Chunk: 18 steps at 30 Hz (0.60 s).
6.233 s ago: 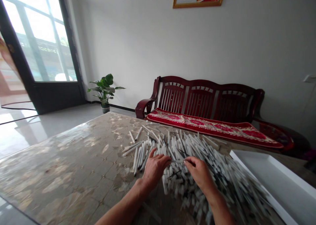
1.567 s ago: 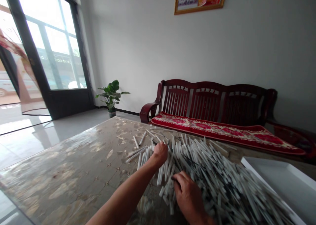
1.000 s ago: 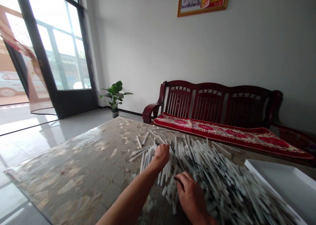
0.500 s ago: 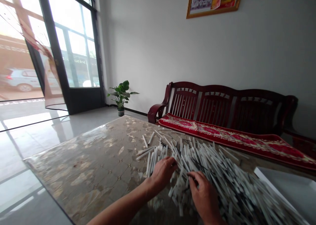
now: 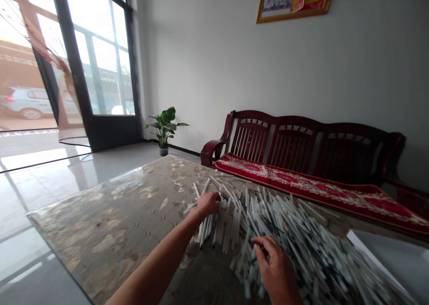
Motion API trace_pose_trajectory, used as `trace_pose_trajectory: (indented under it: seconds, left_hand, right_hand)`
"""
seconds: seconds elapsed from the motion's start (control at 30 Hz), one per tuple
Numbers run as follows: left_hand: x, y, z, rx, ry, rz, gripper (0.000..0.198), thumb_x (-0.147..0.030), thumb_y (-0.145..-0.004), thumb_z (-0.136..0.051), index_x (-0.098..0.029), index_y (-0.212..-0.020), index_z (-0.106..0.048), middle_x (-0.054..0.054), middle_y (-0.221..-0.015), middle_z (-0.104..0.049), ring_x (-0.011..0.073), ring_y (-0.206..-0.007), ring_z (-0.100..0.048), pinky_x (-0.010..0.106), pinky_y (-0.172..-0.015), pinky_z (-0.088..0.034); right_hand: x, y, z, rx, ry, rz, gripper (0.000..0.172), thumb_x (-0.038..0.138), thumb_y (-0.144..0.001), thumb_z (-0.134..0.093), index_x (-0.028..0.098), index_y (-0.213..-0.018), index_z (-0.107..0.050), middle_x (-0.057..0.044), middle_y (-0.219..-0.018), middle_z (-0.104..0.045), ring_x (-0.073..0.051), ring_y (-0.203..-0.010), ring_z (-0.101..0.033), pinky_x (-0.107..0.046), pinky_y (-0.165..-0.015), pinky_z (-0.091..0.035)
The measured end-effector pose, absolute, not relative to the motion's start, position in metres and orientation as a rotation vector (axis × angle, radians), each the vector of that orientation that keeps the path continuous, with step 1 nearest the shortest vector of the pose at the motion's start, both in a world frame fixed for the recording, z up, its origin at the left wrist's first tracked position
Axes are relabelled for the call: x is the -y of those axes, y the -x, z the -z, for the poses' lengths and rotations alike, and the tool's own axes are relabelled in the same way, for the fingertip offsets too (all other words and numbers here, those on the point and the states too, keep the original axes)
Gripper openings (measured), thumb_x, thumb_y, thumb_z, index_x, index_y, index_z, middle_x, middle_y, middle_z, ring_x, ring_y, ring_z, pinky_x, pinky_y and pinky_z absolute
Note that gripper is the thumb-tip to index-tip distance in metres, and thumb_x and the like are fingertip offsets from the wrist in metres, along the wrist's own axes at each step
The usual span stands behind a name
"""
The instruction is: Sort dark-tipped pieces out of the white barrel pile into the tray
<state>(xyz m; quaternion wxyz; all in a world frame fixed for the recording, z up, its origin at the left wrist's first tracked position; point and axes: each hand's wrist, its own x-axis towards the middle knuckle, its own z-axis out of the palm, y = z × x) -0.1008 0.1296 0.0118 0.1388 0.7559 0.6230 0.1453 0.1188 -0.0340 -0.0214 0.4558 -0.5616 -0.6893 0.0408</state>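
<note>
Head view: two hands. Left hand (image 5: pixel 208 205), fingers bunched together on the heap's near left edge. Right hand (image 5: pixel 275 265), fingers curled, apparently pinching a stick, though blur hides it. One heap of white sticks (image 5: pixel 295 224), too many to count, on a glass-topped table (image 5: pixel 110 238), open surface leftward. One white tray (image 5: pixel 392 256), cut off at right.

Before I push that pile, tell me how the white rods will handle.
The white rods look stiff, since none visibly bend. They probably roll or slide easily on the glossy tabletop, being thin and round-looking. They are likely light, heaped so loosely.
</note>
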Motion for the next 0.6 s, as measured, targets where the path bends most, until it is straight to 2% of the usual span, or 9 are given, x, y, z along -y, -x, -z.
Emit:
trace_pose_trajectory:
  seconds: [0.13,0.27,0.43,0.6]
  left_hand:
    - [-0.13,0.102,-0.009,-1.744,-2.197,-0.438,0.035,-0.013,-0.07,-0.061,-0.026,-0.101,-0.071,0.003,-0.105,-0.075,0.0251,-0.104,-0.066,0.031,-0.086,-0.047]
    - [-0.131,0.106,-0.003,-1.716,-2.127,-0.554,0.038,-0.009,-0.067,-0.061,-0.024,-0.101,-0.069,0.003,-0.096,-0.075,0.0234,-0.095,-0.068,0.03,-0.081,-0.048]
    - [-0.128,0.114,0.004,-1.63,-2.012,-0.842,0.037,-0.006,-0.068,-0.06,-0.022,-0.101,-0.065,0.002,-0.089,-0.073,0.0198,-0.088,-0.068,0.029,-0.081,-0.048]
    - [-0.122,0.121,0.01,-1.478,-1.861,-1.149,0.031,-0.006,-0.07,-0.06,-0.02,-0.097,-0.061,0.001,-0.086,-0.069,0.0162,-0.085,-0.066,0.028,-0.082,-0.049]
  right_hand:
    - [0.034,-0.116,0.016,1.731,1.381,-0.142,0.024,0.026,-0.088,-0.046,0.023,-0.086,-0.07,-0.004,-0.083,-0.071,-0.018,-0.078,-0.069,-0.027,-0.072,-0.052]
    - [0.03,-0.112,0.011,1.797,1.443,-0.217,0.024,0.025,-0.087,-0.045,0.023,-0.086,-0.069,-0.004,-0.085,-0.07,-0.019,-0.081,-0.069,-0.027,-0.075,-0.051]
    - [0.022,-0.104,0.005,1.899,1.532,-0.322,0.024,0.019,-0.083,-0.048,0.024,-0.089,-0.071,-0.004,-0.092,-0.072,-0.019,-0.087,-0.069,-0.027,-0.079,-0.05]
    - [0.012,-0.091,0.003,1.914,1.618,-0.447,0.029,0.014,-0.078,-0.052,0.022,-0.098,-0.071,-0.004,-0.101,-0.073,-0.017,-0.08,-0.069,-0.025,-0.077,-0.05]
